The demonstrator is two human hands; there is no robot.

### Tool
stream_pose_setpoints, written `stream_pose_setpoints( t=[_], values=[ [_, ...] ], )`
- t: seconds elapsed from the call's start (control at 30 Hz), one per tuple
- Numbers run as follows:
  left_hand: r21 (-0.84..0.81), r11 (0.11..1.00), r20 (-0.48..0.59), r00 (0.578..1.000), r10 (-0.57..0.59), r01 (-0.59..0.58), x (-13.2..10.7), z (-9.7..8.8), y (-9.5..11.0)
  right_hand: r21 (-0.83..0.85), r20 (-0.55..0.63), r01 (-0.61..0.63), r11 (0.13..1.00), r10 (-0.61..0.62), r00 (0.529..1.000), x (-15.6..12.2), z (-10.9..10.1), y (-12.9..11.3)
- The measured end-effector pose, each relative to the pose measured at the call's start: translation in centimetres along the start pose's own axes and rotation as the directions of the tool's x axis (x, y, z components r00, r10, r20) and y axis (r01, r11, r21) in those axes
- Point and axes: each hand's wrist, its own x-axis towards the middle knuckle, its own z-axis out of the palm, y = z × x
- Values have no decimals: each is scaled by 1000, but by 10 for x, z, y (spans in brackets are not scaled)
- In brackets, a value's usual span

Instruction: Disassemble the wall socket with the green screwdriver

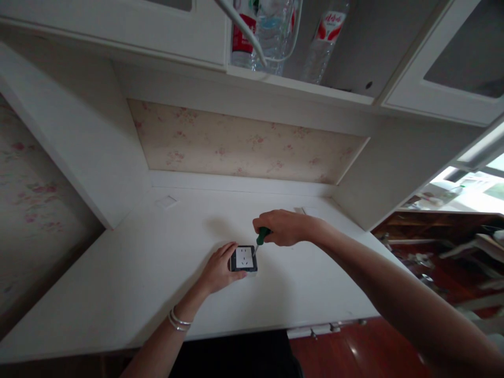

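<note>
A small square wall socket [244,258] with a dark frame and a white face lies on the white desk [129,273]. My left hand [218,269] grips its left side, fingers curled round the edge. My right hand [281,227] is closed round the green handle of a screwdriver [260,239]. The thin shaft slants down and its tip touches the socket's right edge.
The desk sits in a white alcove with a floral back panel [244,144]. Plastic water bottles [271,31] stand on the shelf above, between cabinet doors. To the right are red floorboards [394,346] and cluttered furniture. A silver bangle circles my left wrist.
</note>
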Motion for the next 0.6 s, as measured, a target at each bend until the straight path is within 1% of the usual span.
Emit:
stream_pose_setpoints(
  t=[0.07, 0.13, 0.17, 0.2, 0.23, 0.37, 0.47, 0.6],
  values=[
    [-3, 1000, -8, 1000, 0, 0, 0, 0, 0, 6, -23, -115, 993, 115, 993, 2, 1, 0],
    [-5, 1000, -11, 1000, -5, 5, 0, 0, 1, -12, -73, -276, 961, 274, 959, 4, 3, 0],
    [-7, 1000, -12, 1000, -8, 8, 1, 0, 1, -31, -90, -330, 943, 326, 941, 5, 3, 0],
    [-9, 1000, -11, 1000, -11, 11, 1, 0, 1, -53, -95, -350, 935, 344, 934, 6, 4, 1],
    [-11, 1000, -11, 1000, -13, 13, 1, 0, 1, -74, -90, -339, 938, 332, 939, 6, 4, 1],
    [-11, 1000, -2, 1000, -14, 14, 1, -1, 2, -101, -39, -199, 975, 196, 980, 5, 4, 3],
    [-6, 1000, 7, 1000, -17, 17, 1, -1, 1, -101, -34, -140, 985, 137, 990, 5, 3, 5],
    [0, 1000, 8, 1000, -13, 13, 1, 0, -1, -82, -34, -20, 996, 17, 999, 6, 4, 6]
  ],
)
